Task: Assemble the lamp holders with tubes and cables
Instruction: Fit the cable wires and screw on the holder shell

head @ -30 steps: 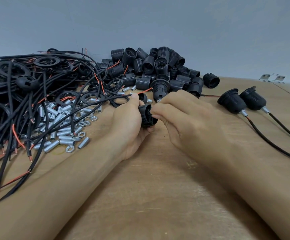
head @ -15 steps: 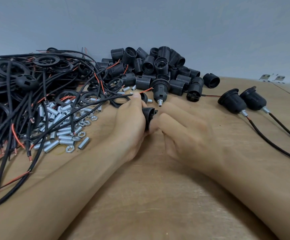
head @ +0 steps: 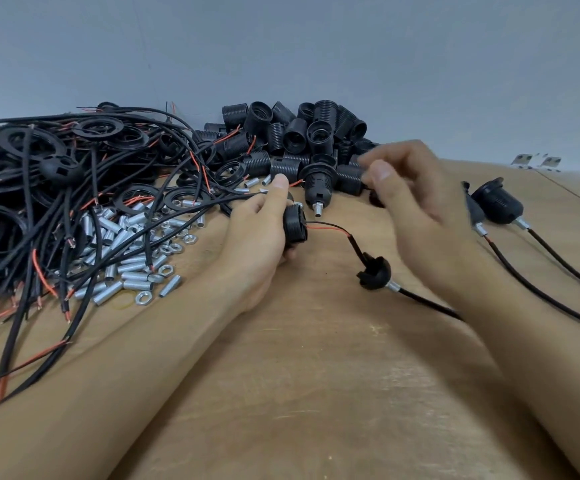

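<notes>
Left hand (head: 260,237) has its grip clamped on a black socket (head: 295,226); right hand (head: 416,199), blurred, hovers with loose, empty fingers above the tabletop (head: 316,375).

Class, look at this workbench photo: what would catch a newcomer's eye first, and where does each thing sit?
Two bare hands meet mid-table: the left hand grips a black lamp-holder part, while the right hand hovers blurred above. A red-and-black wire runs from that part to a black cap lying on the wood. A tangle of black cables fills the left, with a heap of threaded black holders at the back.
</notes>
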The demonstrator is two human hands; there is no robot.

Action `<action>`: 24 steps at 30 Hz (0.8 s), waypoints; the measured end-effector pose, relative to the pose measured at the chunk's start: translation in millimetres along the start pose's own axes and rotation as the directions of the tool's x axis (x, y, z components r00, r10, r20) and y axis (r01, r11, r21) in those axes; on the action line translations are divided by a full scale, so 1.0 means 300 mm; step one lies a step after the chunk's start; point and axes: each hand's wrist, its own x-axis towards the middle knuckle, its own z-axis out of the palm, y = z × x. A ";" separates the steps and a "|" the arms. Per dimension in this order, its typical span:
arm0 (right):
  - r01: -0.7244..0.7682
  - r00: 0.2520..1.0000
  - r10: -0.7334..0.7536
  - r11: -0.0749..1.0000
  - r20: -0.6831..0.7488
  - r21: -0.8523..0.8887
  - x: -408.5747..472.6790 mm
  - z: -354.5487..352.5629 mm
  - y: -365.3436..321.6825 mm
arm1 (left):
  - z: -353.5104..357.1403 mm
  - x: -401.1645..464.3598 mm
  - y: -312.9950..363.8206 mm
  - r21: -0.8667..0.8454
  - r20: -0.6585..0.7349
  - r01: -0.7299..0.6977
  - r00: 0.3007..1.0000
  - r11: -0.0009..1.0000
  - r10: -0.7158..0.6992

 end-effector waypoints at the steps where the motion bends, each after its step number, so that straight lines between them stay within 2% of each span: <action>1: -0.034 0.996 0.039 0.998 0.082 -0.061 0.008 -0.040 -0.002 | -0.003 0.003 -0.002 0.003 0.003 0.001 1.000 1.000 -0.001; 3: -0.113 0.925 0.180 0.971 0.334 -0.210 0.017 -0.114 -0.010 | -0.003 0.005 -0.003 0.007 0.004 0.006 1.000 1.000 -0.006; 5: -0.157 0.745 0.391 0.890 0.540 -0.428 0.018 -0.148 -0.017 | -0.003 0.008 -0.005 0.002 0.006 0.006 1.000 1.000 -0.006; 6: -0.124 0.658 0.464 0.844 0.593 -0.522 0.013 -0.148 -0.019 | -0.003 0.008 -0.005 -0.004 0.005 0.009 1.000 1.000 -0.009; 7: -0.075 0.611 0.496 0.813 0.617 -0.578 0.010 -0.141 -0.017 | -0.002 0.008 -0.005 -0.007 0.005 0.013 1.000 1.000 -0.013; 8: -0.045 0.612 0.492 0.803 0.619 -0.594 0.009 -0.134 -0.014 | -0.002 0.008 -0.005 -0.007 0.005 0.012 1.000 1.000 -0.012; 9: -0.038 0.644 0.465 0.812 0.608 -0.582 0.011 -0.125 -0.011 | -0.002 0.008 -0.005 -0.005 0.005 0.007 1.000 1.000 -0.007; 11: -0.102 0.720 0.416 0.855 0.555 -0.509 0.014 -0.112 -0.003 | 0.000 0.006 -0.006 0.006 0.008 -0.014 1.000 1.000 0.014; 14: -0.176 0.796 0.359 0.907 0.487 -0.382 0.007 -0.087 0.002 | -0.001 0.006 -0.014 0.066 0.009 -0.059 0.998 0.996 0.059; 18: -0.023 0.912 0.192 0.906 0.363 -0.423 -0.010 -0.040 0.002 | -0.006 0.008 -0.017 0.060 -0.017 -0.068 0.998 0.996 0.069; 20: 0.065 0.931 0.108 0.891 0.349 -0.450 -0.015 -0.032 -0.001 | -0.007 0.009 -0.019 0.076 -0.019 -0.092 0.995 0.993 0.094; 24: 0.174 0.900 0.014 0.905 0.436 -0.388 -0.025 -0.019 -0.015 | -0.010 -0.006 -0.035 0.293 0.031 -0.210 0.977 0.933 0.210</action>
